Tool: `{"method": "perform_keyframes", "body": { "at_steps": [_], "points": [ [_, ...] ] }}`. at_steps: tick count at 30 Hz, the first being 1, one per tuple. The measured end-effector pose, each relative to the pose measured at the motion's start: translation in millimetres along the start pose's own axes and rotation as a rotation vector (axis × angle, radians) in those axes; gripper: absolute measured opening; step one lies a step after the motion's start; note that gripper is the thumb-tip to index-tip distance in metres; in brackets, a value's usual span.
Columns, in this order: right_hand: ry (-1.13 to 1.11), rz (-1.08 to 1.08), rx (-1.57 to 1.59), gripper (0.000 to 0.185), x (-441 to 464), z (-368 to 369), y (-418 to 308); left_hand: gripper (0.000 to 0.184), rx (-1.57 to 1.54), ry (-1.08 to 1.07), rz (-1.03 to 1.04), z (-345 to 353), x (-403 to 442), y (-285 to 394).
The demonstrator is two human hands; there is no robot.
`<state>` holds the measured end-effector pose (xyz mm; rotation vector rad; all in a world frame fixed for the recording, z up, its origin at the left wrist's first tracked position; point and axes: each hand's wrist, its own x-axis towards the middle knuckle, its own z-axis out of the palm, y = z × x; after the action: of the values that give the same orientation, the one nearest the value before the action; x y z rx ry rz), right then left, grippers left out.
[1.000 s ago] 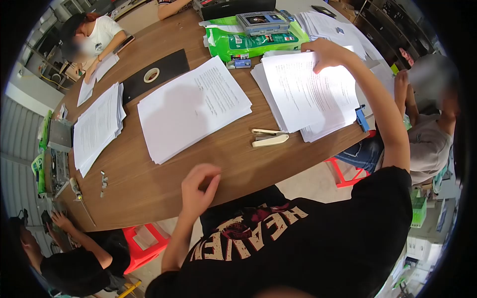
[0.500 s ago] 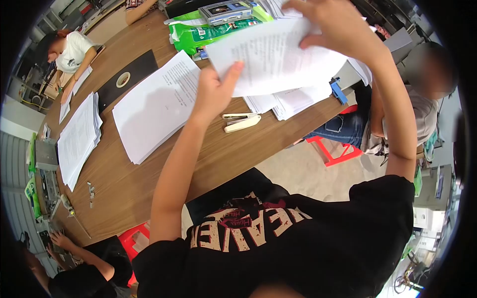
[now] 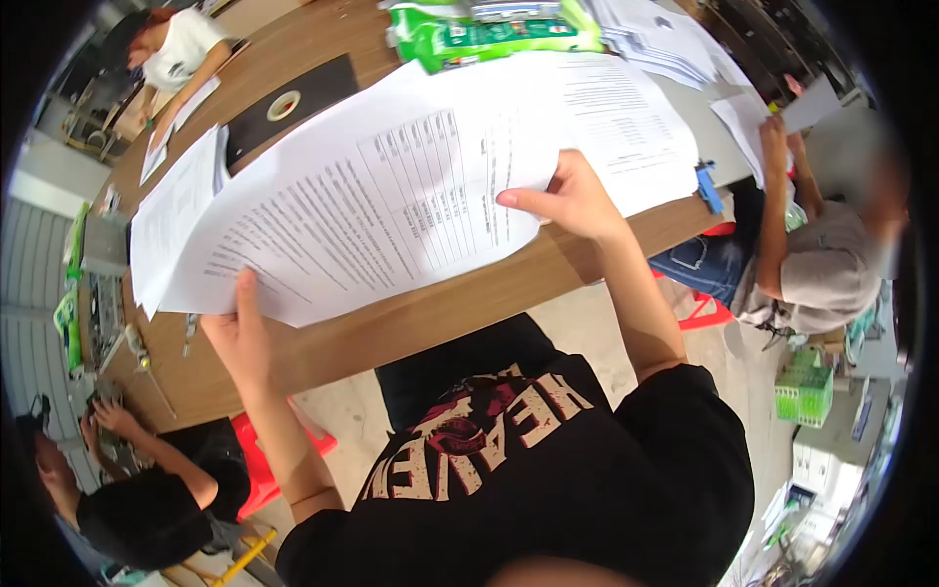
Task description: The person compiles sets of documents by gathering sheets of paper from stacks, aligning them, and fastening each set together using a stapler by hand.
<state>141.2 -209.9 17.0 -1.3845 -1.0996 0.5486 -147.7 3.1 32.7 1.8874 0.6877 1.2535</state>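
Note:
Several printed paper sheets, with text and a table on the top one, stretch between my two hands above the wooden table. My left hand grips their lower left end, thumb on top. At the right end my right hand pinches the edge with thumb and fingers. A stack of printed pages lies just beyond my right hand. Another paper stack lies on the left, partly covered by the held sheets. The stapler is hidden from view.
A green plastic package lies at the back, and a tape roll rests on a black board. A blue clip-like object sits at the right table edge. Other people sit left, right and at the far left; a red stool stands below.
Both hands have come lower, the left one moving left and the right one down toward me. The held sheets are now spread wide over the left of the table, covering the stapler.

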Motion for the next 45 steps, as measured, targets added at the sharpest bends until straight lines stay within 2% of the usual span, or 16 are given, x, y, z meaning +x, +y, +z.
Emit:
{"method": "perform_keyframes", "body": {
  "at_steps": [2, 3, 5, 7, 9, 10, 13, 16, 20, 22, 26, 32, 34, 37, 42, 45],
  "points": [
    [0.045, 0.053, -0.035, 0.024, -8.2, 22.4, 7.8, 0.02, 0.08, -0.057, -0.223, -14.1, -19.6, -6.1],
    [0.114, 0.101, -0.093, 0.022, -11.8, 32.0, 8.9, 0.02, 0.089, -0.037, -0.23, -16.9, -29.2, -7.0],
    [0.185, -0.023, -0.23, 0.02, -17.1, 50.6, 11.9, 0.02, 0.034, -0.008, -0.189, -16.3, -47.2, -8.4],
    [0.19, -0.031, -0.255, 0.019, -22.3, 57.7, 16.3, 0.023, 0.077, -0.1, -0.196, -21.5, -63.0, -21.4],
    [0.215, -0.031, -0.168, 0.02, -25.1, 63.5, 19.5, 0.03, -0.193, -0.066, -0.122, -12.8, -76.2, -34.6],
    [0.247, -0.027, -0.079, 0.02, -25.6, 66.0, 21.0, 0.036, -0.171, -0.154, -0.158, -18.2, -79.9, -48.4],
    [0.252, -0.134, -0.04, 0.021, -23.5, 70.4, 24.3, 0.032, -0.164, -0.12, -0.295, -11.4, -78.3, -62.6],
    [0.25, -0.031, -0.164, 0.017, -29.8, 68.9, 8.4, 0.028, -0.188, -0.095, -0.216, -3.9, -74.6, -37.0],
    [0.307, -0.064, -0.145, 0.014, -38.1, 79.3, 19.1, 0.024, -0.123, -0.078, -0.251, 3.3, -85.3, -42.2],
    [0.346, 0.033, -0.092, 0.015, -40.1, 81.4, 22.7, 0.024, -0.11, -0.026, -0.214, 9.0, -86.6, -46.7],
    [0.328, -0.052, -0.123, 0.015, -43.6, 79.7, 28.0, 0.025, -0.143, -0.034, -0.233, 5.9, -90.7, -41.1],
    [0.268, 0.116, -0.202, 0.017, -41.5, 75.0, 21.8, 0.026, -0.086, 0.029, -0.332, -11.7, -77.4, -51.5],
    [0.167, 0.076, -0.209, 0.022, -37.6, 70.7, 7.4, 0.037, -0.126, -0.066, -0.446, -37.4, -63.4, -58.4],
    [0.066, 0.095, -0.126, 0.023, -32.1, 68.1, -2.3, 0.062, -0.297, -0.01, -0.182, -49.9, -36.5, -55.4],
    [0.012, 0.122, -0.166, 0.023, -29.1, 72.2, -0.6, 0.036, 0.193, 0.169, 0.194, -32.4, 17.9, 18.5],
    [0.03, 0.087, -0.166, 0.02, -29.2, 78.5, 3.4, 0.025, 0.244, -0.099, 0.372, 19.5, 38.8, 75.0]
  ]
}}
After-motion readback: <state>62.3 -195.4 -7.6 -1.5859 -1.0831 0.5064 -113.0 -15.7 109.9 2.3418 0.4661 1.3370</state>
